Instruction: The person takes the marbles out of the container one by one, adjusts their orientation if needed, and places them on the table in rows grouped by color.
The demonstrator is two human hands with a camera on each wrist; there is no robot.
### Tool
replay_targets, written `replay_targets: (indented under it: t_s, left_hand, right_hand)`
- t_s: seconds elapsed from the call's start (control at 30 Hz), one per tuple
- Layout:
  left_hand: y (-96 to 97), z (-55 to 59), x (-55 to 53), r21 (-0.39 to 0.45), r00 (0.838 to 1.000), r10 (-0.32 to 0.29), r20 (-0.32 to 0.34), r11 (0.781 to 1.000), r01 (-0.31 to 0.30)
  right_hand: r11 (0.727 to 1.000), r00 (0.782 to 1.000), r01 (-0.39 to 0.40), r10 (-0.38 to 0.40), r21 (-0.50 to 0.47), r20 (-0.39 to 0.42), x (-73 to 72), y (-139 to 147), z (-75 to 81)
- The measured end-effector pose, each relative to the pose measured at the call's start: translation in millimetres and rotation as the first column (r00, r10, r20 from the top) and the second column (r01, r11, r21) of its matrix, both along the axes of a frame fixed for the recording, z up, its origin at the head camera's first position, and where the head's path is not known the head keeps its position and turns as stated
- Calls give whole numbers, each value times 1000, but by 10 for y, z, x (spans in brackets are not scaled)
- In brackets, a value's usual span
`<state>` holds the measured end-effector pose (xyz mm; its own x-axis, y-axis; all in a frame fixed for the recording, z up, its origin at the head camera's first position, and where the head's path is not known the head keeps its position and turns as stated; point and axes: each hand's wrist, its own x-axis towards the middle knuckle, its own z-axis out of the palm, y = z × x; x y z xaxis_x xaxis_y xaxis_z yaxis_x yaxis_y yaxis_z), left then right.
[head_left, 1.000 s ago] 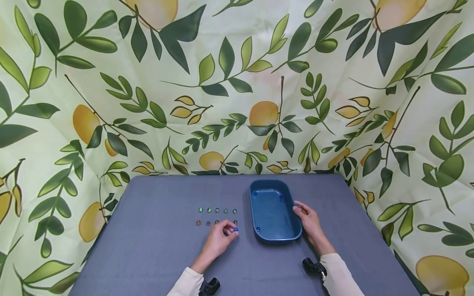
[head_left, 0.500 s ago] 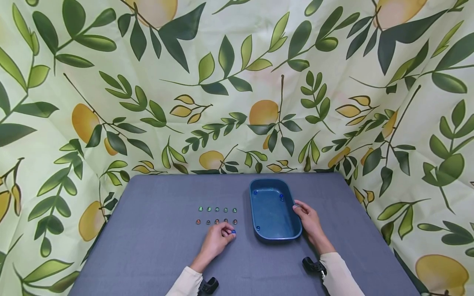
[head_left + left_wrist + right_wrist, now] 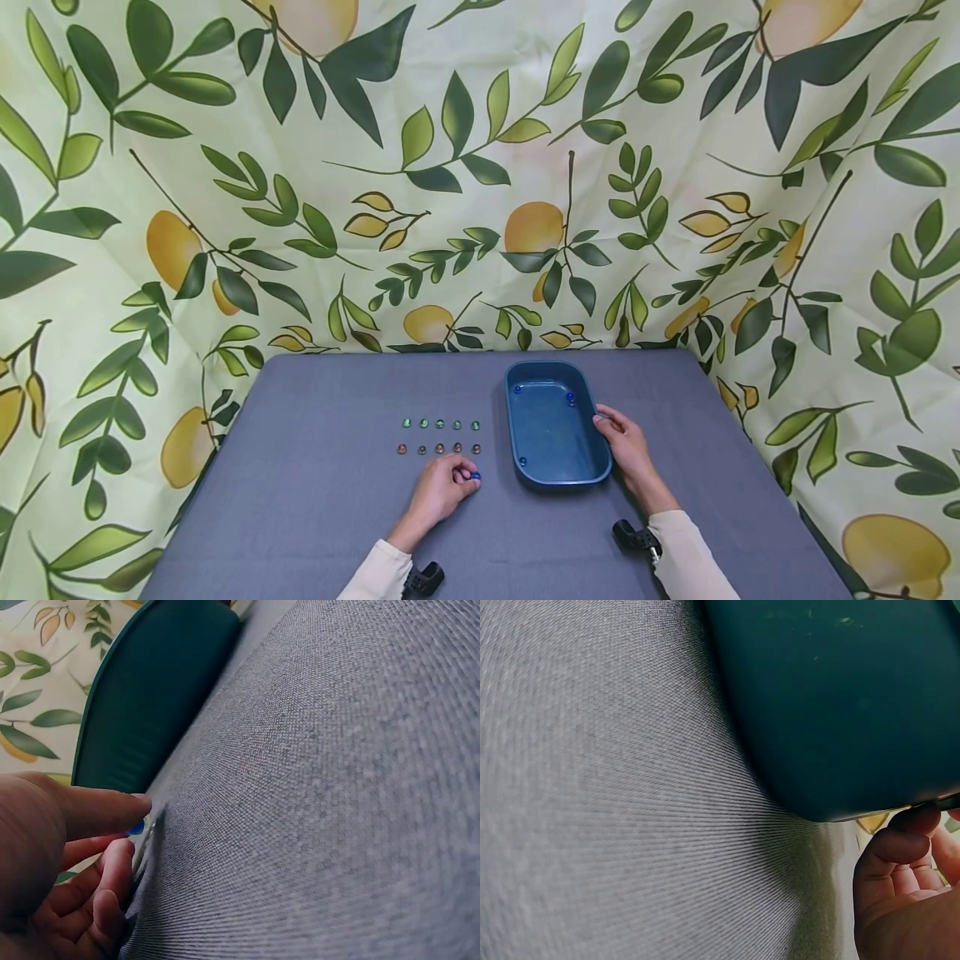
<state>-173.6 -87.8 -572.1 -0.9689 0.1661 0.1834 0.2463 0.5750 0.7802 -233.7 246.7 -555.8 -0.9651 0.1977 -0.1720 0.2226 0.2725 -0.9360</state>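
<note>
My left hand (image 3: 438,487) pinches a blue marble (image 3: 476,476) between thumb and fingers, low at the table just in front of two marble rows. In the left wrist view, only a bit of that blue marble (image 3: 137,827) shows between the fingertips. My right hand (image 3: 630,450) holds the right rim of a blue rectangular tray (image 3: 558,484), thumb and fingers at its edge. Several blue marbles (image 3: 517,390) lie inside the tray, near its walls. The right wrist view shows the tray wall (image 3: 840,712) close up, with fingers curled at the rim.
Left of the tray, a row of green marbles (image 3: 440,424) lies behind a row of reddish-brown marbles (image 3: 439,448). A grey cloth (image 3: 315,467) covers the table. Patterned fabric (image 3: 450,208) with leaves and fruit hangs behind and at the sides.
My left hand has drawn slightly toward the person with the blue marble, uncovering the reddish-brown row. The right hand and the tray stay in place.
</note>
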Motion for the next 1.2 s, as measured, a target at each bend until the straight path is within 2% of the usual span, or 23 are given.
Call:
replay_targets:
  t_s: [0.43, 0.53, 0.73, 0.93, 1.07, 1.2]
  left_hand:
    - [21, -4, -23, -44, 1000, 19, -5, 999, -19]
    - [18, 1, -26, -14, 1000, 12, 18, 1000, -11]
    - [-16, 42, -5, 105, 998, -1, 60, 995, -5]
    - [-63, 156, 13, 171, 999, 29, 34, 985, -34]
    - [-53, 308, 8, 191, 999, 45, 17, 980, -47]
    - [30, 464, -25, 207, 999, 34, -17, 978, -30]
  right_hand:
    - [1000, 1000, -1, 1, -9, -4, -6, 4, 9]
    - [1000, 1000, 0, 0, -6, -4, -5, 6, 6]
    - [1000, 1000, 2, -2, 5, 9, -5, 4, 1]
    - [1000, 1000, 5, -5, 2, 4, -14, -2, 10]
    - [1000, 1000, 1, -1, 13, -4, -17, -2, 14]
    - [1000, 1000, -2, 2, 24, -6, -7, -4, 14]
